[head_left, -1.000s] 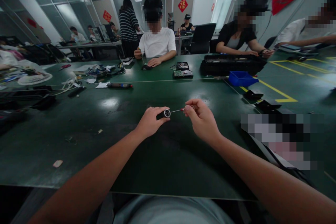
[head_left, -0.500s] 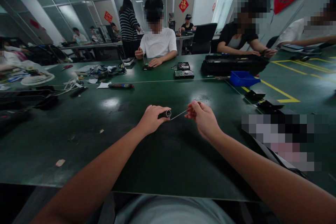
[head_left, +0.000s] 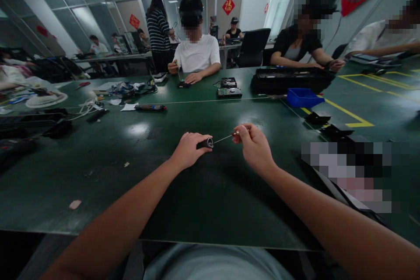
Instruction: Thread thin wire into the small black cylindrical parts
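My left hand (head_left: 188, 151) is closed round a small black cylinder (head_left: 205, 143), whose round, silvery-rimmed end faces right. In my right hand (head_left: 257, 144) is a screwdriver (head_left: 223, 138) with a thin metal shaft and a reddish handle, most of it hidden by the fingers. The shaft points left and its tip is at the cylinder's open end. Both hands are just above the green table (head_left: 197, 201).
A black-and-grey tool (head_left: 151, 107) lies beyond my left hand. Farther back are hard drives (head_left: 229, 92), a blue tray (head_left: 303, 97) and a long black casing (head_left: 292, 79). Cables and parts are at the left. People sit across the table.
The screwdriver's tip has moved up from the lower edge of the cylinder's end to its opening, and the shaft is less steep. My left hand has barely moved.
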`<state>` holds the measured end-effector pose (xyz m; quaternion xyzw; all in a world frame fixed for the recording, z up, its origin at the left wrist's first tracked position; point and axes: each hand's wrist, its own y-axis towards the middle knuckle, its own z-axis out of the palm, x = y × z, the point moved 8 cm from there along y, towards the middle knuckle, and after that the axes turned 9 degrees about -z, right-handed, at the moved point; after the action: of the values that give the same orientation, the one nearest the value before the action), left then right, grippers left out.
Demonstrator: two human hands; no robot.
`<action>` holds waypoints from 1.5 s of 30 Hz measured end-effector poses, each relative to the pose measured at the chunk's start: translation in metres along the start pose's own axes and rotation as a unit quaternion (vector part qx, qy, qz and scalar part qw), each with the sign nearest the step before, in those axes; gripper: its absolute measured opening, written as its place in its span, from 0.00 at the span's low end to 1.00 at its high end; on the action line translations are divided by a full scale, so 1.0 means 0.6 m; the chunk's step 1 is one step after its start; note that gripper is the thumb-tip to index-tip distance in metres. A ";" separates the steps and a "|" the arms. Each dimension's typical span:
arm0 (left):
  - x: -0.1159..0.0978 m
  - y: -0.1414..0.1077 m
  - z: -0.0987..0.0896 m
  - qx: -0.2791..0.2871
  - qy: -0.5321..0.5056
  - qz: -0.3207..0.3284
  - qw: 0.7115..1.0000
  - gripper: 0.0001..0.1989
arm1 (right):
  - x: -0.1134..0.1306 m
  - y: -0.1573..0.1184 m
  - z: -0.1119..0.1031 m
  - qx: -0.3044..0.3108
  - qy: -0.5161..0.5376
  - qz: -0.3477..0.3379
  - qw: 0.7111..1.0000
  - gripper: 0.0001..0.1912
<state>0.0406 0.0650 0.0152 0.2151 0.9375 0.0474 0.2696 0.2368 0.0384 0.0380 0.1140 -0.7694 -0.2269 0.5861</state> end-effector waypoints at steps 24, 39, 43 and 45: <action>0.023 -0.001 -0.013 -0.010 -0.431 -0.126 0.893 0.12 | -0.002 0.000 0.000 0.014 -0.035 0.004 0.999 0.15; -0.028 -0.018 0.032 0.103 0.085 0.017 0.991 0.12 | 0.002 -0.001 0.002 0.016 -0.027 -0.004 1.000 0.15; -0.024 -0.016 0.019 0.104 0.004 -0.023 0.994 0.13 | 0.002 0.000 0.002 0.019 -0.022 -0.006 1.000 0.15; -0.019 -0.011 0.002 0.076 -0.063 -0.050 0.994 0.12 | 0.001 0.000 0.001 0.018 -0.021 -0.007 1.000 0.15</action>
<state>0.0470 0.0540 0.0184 0.1903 0.9290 -0.0514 0.3131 0.2361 0.0385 0.0384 0.1251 -0.7844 -0.2193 0.5665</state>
